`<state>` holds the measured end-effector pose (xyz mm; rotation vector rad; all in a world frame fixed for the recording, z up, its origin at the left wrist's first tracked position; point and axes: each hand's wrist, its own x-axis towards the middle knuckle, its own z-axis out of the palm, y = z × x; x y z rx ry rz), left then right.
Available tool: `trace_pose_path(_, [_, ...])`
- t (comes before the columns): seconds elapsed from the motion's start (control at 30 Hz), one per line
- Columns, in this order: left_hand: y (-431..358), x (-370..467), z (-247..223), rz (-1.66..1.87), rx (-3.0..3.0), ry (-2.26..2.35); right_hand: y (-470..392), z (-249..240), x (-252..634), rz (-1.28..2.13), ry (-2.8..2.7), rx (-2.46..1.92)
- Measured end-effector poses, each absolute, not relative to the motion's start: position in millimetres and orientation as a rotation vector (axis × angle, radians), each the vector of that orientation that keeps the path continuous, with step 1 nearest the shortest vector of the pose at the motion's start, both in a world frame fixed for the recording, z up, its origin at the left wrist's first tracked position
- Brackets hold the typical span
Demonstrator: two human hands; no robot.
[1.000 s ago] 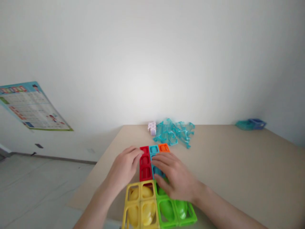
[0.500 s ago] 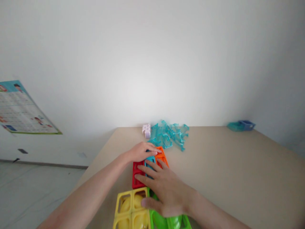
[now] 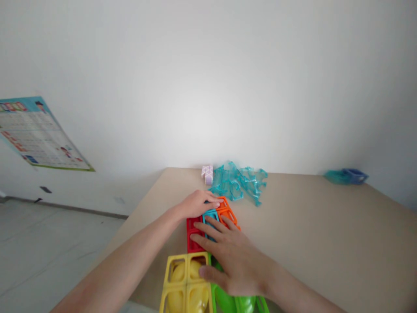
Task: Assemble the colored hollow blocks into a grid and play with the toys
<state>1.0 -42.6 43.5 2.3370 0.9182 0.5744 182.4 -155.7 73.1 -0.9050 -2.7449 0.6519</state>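
- Right hand (image 3: 237, 256), lower centre: open, fingers spread over the red block (image 3: 195, 248), blue block (image 3: 210, 213) and green block (image 3: 224, 301); uneven pressure could part them.
- Left hand (image 3: 197, 204), centre: fingers on the orange block's (image 3: 227, 214) far end, grip unclear; a sideways pull might skew it.
- Yellow block (image 3: 186, 285), bottom centre: the right thumb could nudge it.
- Teal pieces (image 3: 219, 184), just beyond: a forward shove might scatter them.
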Motion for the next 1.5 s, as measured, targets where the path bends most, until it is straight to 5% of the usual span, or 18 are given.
trace_pose_path(0.97, [-86,-142,49,0.581,2.164,1.626,-148,51,178,0.326,-2.512,-1.325])
trace_pose_path(1.5, [-187,-173,47,0.335,2.406,1.34,-138,46,179,0.197,-2.444,-1.405])
